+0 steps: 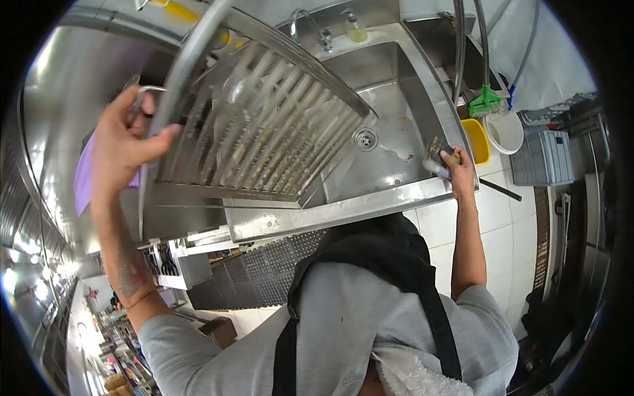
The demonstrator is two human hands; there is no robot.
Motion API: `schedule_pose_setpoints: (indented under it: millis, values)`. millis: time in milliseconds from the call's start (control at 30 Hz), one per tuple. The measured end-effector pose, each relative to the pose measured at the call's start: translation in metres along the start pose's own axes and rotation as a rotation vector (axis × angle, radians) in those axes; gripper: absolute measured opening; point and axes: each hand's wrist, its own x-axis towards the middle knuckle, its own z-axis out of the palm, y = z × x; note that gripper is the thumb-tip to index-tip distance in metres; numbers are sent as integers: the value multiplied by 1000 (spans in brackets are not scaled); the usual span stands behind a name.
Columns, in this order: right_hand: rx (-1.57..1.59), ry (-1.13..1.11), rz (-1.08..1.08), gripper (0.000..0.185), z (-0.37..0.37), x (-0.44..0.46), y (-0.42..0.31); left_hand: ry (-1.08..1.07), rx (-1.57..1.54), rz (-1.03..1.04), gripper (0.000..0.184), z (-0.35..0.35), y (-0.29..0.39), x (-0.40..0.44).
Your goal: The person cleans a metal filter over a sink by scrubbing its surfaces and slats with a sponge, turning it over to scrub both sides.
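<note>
A large metal baffle hood filter (264, 125) stands tilted over the left side of the steel sink (396, 112). Brown grease marks and drops show on its slats. My left hand (125, 142) grips its left edge, with the fingers round a wire handle (146, 92) and the thumb on the frame. At the sink's right rim, my right hand (460, 168) is closed on a small scrubber (436, 155) with a dark, ragged top and a pale side. Its exact kind is hard to make out. The scrubber is apart from the filter.
Behind the sink are a faucet (300, 23) and a soap bottle (355, 26). On the right stand a yellow bin (477, 142), a white bucket (505, 132), a grey crate (543, 158) and a green brush head (485, 101). A purple cloth (84, 175) hangs at left.
</note>
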Motion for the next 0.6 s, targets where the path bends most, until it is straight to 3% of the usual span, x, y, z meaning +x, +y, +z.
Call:
schedule_pose_setpoints:
  millis: [100, 267, 367, 433, 600]
  values:
    - [-75, -121, -130, 22, 1, 19, 40, 107, 28, -85, 33, -46, 1, -31]
    - [-151, -200, -173, 16, 68, 5, 41, 272, -56, -125, 33, -80, -77, -69]
    - [-367, -325, -281, 24, 131, 15, 48, 372, 16, -179, 41, -83, -117, -80]
    - [-522, -412, -318, 26, 186, 10, 29, 359, 330, -198, 55, -80, -139, -82]
    - [-907, -513, -567, 50, 327, 14, -1, 336, 273, -307, 62, -57, -183, -79]
